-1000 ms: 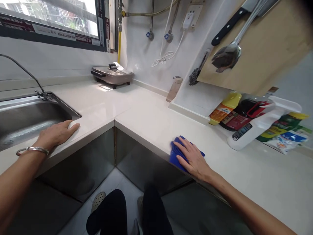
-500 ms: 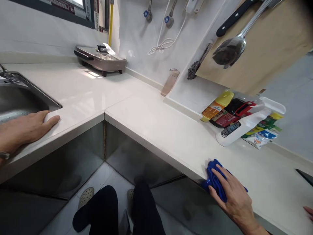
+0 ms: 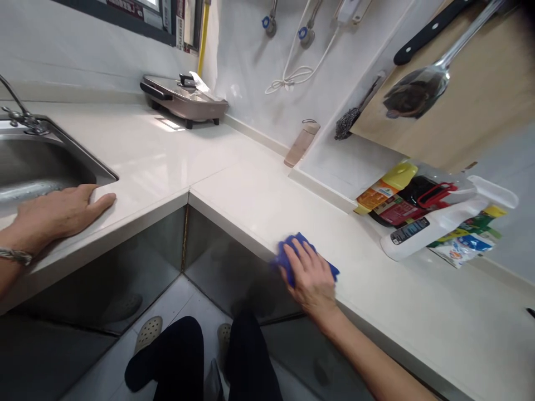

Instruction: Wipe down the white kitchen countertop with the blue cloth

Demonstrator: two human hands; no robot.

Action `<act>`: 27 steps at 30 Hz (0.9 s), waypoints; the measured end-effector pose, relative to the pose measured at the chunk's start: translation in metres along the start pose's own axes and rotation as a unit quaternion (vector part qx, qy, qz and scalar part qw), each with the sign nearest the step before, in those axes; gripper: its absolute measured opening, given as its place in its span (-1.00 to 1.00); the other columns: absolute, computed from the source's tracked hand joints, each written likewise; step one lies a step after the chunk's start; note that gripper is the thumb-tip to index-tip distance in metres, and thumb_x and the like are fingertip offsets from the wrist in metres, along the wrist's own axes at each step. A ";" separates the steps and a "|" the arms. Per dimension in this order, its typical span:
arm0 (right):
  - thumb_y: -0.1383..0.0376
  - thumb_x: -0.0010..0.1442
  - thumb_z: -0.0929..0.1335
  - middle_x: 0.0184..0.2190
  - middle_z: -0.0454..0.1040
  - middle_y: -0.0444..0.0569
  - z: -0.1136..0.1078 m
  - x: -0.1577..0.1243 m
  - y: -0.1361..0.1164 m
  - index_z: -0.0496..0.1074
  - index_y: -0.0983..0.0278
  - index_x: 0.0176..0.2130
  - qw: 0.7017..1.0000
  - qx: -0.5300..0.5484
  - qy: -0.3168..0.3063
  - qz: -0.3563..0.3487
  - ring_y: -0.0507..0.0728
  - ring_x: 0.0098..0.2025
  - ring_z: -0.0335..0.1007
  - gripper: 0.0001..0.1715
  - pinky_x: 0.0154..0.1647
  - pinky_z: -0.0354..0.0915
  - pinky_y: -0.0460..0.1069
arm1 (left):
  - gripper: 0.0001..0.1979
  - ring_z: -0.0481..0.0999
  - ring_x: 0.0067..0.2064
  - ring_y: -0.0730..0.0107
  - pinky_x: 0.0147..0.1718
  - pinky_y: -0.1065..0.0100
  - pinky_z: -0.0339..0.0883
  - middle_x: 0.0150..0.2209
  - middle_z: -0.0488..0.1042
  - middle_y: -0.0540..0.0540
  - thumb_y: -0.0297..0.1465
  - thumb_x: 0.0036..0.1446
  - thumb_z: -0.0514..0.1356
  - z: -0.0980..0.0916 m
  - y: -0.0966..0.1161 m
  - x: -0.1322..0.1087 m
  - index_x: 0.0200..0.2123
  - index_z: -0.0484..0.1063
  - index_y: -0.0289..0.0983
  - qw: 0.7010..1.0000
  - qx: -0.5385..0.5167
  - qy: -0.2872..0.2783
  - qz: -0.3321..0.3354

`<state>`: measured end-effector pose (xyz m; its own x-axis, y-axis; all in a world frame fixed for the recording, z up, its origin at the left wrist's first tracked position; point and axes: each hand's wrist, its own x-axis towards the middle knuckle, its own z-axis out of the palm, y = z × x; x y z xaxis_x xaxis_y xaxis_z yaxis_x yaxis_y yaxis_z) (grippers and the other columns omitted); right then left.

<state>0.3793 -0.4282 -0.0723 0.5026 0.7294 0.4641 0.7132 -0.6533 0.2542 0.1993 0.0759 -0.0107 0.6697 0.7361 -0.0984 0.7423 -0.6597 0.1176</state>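
A blue cloth (image 3: 288, 262) lies bunched under my right hand (image 3: 311, 275), at the front edge of the white countertop (image 3: 246, 192). My fingers press over the cloth, and part of it hangs past the edge. On the left, my left hand (image 3: 62, 214) rests flat on the counter strip in front of the steel sink (image 3: 50, 159). Its thumb is spread away from the fingers and it holds nothing. A bracelet circles that wrist.
An electric pan with a lid (image 3: 184, 100) stands in the back corner. A pinkish bottle (image 3: 301, 143) leans near the wall. Several cleaning bottles, among them a white one (image 3: 430, 228), stand at the right. A ladle (image 3: 418, 89) and knife (image 3: 432, 30) hang before a wooden board (image 3: 480, 106).
My right hand has slid the blue cloth leftward along the counter's front edge, toward the corner. My left hand stays by the sink. The view has shifted slightly.
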 end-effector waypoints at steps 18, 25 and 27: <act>0.35 0.14 0.40 0.42 0.21 0.24 0.023 0.167 -0.132 0.14 0.26 0.45 0.995 0.041 -0.022 -0.091 0.50 0.37 0.15 -0.05 0.33 0.14 0.36 | -0.12 0.33 0.30 -0.35 0.24 -0.25 0.15 0.31 0.35 -0.41 0.18 0.25 -0.24 -0.018 0.009 -0.032 0.40 0.18 -0.27 0.998 -0.050 -0.024 -0.002; 0.31 0.26 0.34 0.38 0.28 0.23 0.008 0.048 -0.042 0.17 0.24 0.44 0.998 0.009 0.015 -0.063 0.44 0.39 0.18 -0.18 0.33 0.18 0.30 | -0.04 0.29 0.32 -0.39 0.24 -0.26 0.17 0.37 0.27 -0.38 0.27 0.20 -0.28 -0.013 0.002 -0.019 0.45 0.08 -0.20 0.998 -0.045 -0.042 -0.023; 0.27 0.32 0.31 0.38 0.29 0.22 0.001 0.013 -0.015 0.17 0.24 0.45 0.999 0.003 0.020 -0.046 0.42 0.39 0.20 -0.23 0.33 0.20 0.29 | -0.01 0.28 0.33 -0.38 0.25 -0.26 0.17 0.39 0.23 -0.36 0.29 0.18 -0.30 -0.010 0.000 -0.014 0.46 0.06 -0.19 0.998 -0.038 -0.038 -0.024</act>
<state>0.3756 -0.4091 -0.0706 0.4150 0.7779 0.4719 0.7591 -0.5820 0.2918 0.1898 0.0666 0.0010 0.6355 0.7509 -0.1796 0.7715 -0.6085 0.1859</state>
